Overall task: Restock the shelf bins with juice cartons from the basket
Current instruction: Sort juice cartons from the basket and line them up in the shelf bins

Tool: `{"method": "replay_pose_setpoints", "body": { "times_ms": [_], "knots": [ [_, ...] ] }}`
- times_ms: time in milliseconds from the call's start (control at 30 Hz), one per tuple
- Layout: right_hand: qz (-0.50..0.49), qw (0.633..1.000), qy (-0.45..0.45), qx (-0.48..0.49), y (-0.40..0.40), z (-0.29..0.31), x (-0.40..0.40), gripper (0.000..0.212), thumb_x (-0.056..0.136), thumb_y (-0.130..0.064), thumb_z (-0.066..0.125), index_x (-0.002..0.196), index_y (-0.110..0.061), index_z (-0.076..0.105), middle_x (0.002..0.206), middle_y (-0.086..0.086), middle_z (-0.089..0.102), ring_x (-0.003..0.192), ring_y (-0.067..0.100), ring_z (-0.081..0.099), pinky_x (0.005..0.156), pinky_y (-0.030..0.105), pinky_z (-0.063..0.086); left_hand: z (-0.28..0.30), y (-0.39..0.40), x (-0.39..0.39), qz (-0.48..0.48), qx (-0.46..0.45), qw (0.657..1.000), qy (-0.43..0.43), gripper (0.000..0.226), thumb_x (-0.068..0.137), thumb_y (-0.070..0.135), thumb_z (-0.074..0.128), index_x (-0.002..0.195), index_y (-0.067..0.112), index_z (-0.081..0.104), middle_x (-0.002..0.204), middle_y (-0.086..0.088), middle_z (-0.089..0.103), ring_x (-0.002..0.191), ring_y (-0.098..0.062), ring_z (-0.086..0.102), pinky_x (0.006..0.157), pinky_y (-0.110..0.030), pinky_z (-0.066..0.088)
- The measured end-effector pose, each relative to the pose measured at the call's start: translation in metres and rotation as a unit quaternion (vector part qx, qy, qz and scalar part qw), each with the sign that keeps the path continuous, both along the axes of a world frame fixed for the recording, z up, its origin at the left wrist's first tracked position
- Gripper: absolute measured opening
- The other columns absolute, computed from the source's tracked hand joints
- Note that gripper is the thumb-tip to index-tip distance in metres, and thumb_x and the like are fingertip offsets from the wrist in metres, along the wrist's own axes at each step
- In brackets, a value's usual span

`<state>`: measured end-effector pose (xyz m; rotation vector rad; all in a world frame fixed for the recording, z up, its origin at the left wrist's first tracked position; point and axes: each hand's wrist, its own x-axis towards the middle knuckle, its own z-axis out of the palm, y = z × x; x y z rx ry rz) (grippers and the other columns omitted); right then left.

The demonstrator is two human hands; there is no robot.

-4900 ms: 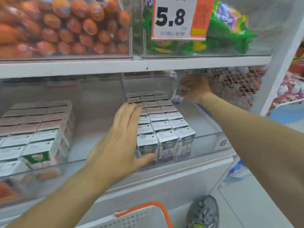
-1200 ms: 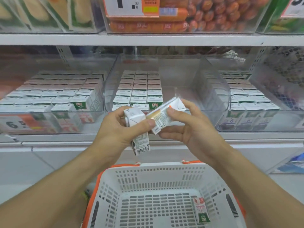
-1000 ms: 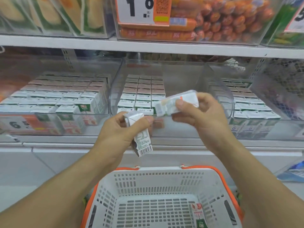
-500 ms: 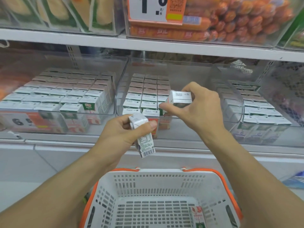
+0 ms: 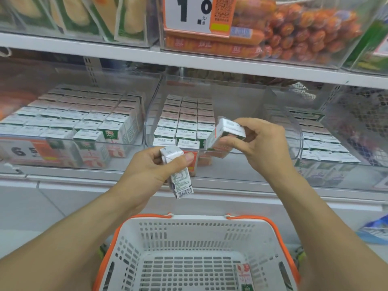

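My left hand grips a small white juice carton, barcode end pointing down, in front of the middle clear bin. My right hand holds a second carton tilted over that bin's front rim, beside the rows of cartons filling its left part. The right part of this bin holds no cartons. Below, the white basket with an orange rim has one carton lying at its bottom right.
A left bin and a right bin hold packed carton rows. The shelf above carries sausage packs and a price tag. A blue package lies on the floor at right.
My right hand has carried its carton up and forward from beside my left hand to the middle bin's front rim. My left hand has kept its carton in place.
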<state>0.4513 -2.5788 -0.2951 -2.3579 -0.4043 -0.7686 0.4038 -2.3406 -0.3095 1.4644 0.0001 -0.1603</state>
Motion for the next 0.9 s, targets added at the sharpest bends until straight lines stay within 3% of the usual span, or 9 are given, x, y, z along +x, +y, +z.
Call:
{"method": "replay_pose_setpoints", "body": {
  "times_ms": [167, 233, 333, 400, 500, 633, 700, 800, 900],
  "knots": [
    [0.016, 0.999, 0.035, -0.038, 0.019, -0.019, 0.001, 0.04, 0.076, -0.051, 0.074, 0.098, -0.017, 0.077, 0.071, -0.002, 0.064, 0.062, 0.013, 0.057, 0.065, 0.032, 0.052, 0.001, 0.003, 0.002, 0.035, -0.024, 0.999, 0.01, 0.048, 0.063, 0.037, 0.077, 0.1, 0.008, 0.072, 0.089, -0.01, 0.073, 0.084, -0.022, 0.069, 0.069, -0.028, 0.058],
    [0.024, 0.995, 0.063, -0.072, 0.026, -0.024, 0.0, 0.029, 0.091, -0.043, 0.065, 0.088, -0.016, 0.077, 0.071, 0.001, 0.068, 0.064, 0.018, 0.062, 0.068, 0.037, 0.053, 0.002, 0.002, 0.0, 0.026, -0.036, 0.999, 0.007, 0.047, 0.063, 0.039, 0.076, 0.098, 0.008, 0.071, 0.083, -0.007, 0.069, 0.075, -0.017, 0.065, 0.062, -0.023, 0.056],
    [0.031, 0.986, 0.091, -0.135, 0.023, -0.022, -0.003, 0.042, 0.103, -0.039, 0.044, 0.074, -0.015, 0.063, 0.065, 0.003, 0.066, 0.068, 0.027, 0.063, 0.065, 0.04, 0.051, 0.004, 0.002, -0.002, 0.014, -0.063, 0.998, 0.009, 0.059, 0.064, 0.044, 0.073, 0.102, 0.0, 0.069, 0.075, -0.005, 0.061, 0.065, -0.014, 0.059, 0.058, -0.024, 0.053],
    [0.03, 0.974, 0.128, -0.184, 0.021, -0.019, -0.006, 0.04, 0.104, -0.043, 0.035, 0.091, -0.019, 0.064, 0.073, 0.001, 0.07, 0.079, 0.034, 0.064, 0.071, 0.041, 0.052, 0.002, 0.004, -0.001, 0.006, -0.07, 0.997, 0.012, 0.073, 0.061, 0.049, 0.072, 0.106, -0.008, 0.064, 0.077, -0.01, 0.059, 0.067, -0.018, 0.058, 0.063, -0.029, 0.052],
    [-0.015, 0.959, 0.133, -0.252, 0.02, -0.013, -0.017, 0.049, 0.1, -0.05, 0.03, 0.137, -0.026, 0.053, 0.109, -0.004, 0.074, 0.106, 0.03, 0.064, 0.095, 0.042, 0.044, 0.001, 0.006, -0.001, -0.014, -0.068, 0.997, 0.019, 0.064, 0.062, 0.049, 0.073, 0.103, -0.001, 0.067, 0.091, -0.018, 0.065, 0.078, -0.026, 0.06, 0.074, -0.036, 0.052],
    [0.044, 0.998, 0.031, -0.019, 0.023, -0.003, -0.043, 0.026, 0.095, -0.021, 0.06, 0.121, -0.019, 0.064, 0.103, -0.007, 0.07, 0.092, 0.01, 0.064, 0.089, 0.036, 0.051, -0.004, 0.002, -0.002, -0.028, -0.027, 0.999, 0.002, 0.064, 0.062, 0.048, 0.072, 0.108, 0.003, 0.067, 0.093, -0.015, 0.073, 0.074, -0.021, 0.067, 0.071, -0.034, 0.052],
    [0.137, 0.98, 0.118, 0.077, 0.027, -0.004, -0.061, 0.035, 0.089, -0.008, 0.066, 0.121, -0.023, 0.063, 0.104, -0.008, 0.067, 0.088, 0.011, 0.065, 0.079, 0.03, 0.054, -0.003, -0.004, -0.005, -0.04, 0.011, 0.999, -0.033, 0.056, 0.069, 0.046, 0.066, 0.107, 0.005, 0.067, 0.092, -0.01, 0.076, 0.073, -0.017, 0.069, 0.067, -0.03, 0.055],
    [0.232, 0.941, 0.244, 0.033, 0.023, -0.013, -0.077, 0.066, 0.085, -0.015, 0.076, 0.139, -0.04, 0.047, 0.126, -0.01, 0.053, 0.099, 0.013, 0.061, 0.074, 0.029, 0.057, 0.002, -0.015, -0.011, -0.107, 0.004, 0.994, 0.003, 0.054, 0.082, 0.049, 0.049, 0.101, 0.003, 0.07, 0.084, -0.014, 0.076, 0.062, -0.019, 0.07, 0.054, -0.025, 0.055],
    [0.21, 0.929, 0.269, 0.145, 0.013, -0.019, -0.077, 0.06, 0.081, -0.023, 0.08, 0.132, -0.041, 0.055, 0.118, -0.007, 0.056, 0.085, 0.015, 0.065, 0.066, 0.033, 0.057, 0.006, -0.02, -0.015, -0.163, 0.018, 0.986, 0.04, 0.059, 0.086, 0.053, 0.047, 0.093, -0.001, 0.07, 0.068, -0.015, 0.071, 0.047, -0.023, 0.062, 0.047, -0.023, 0.048]
  ]
}}
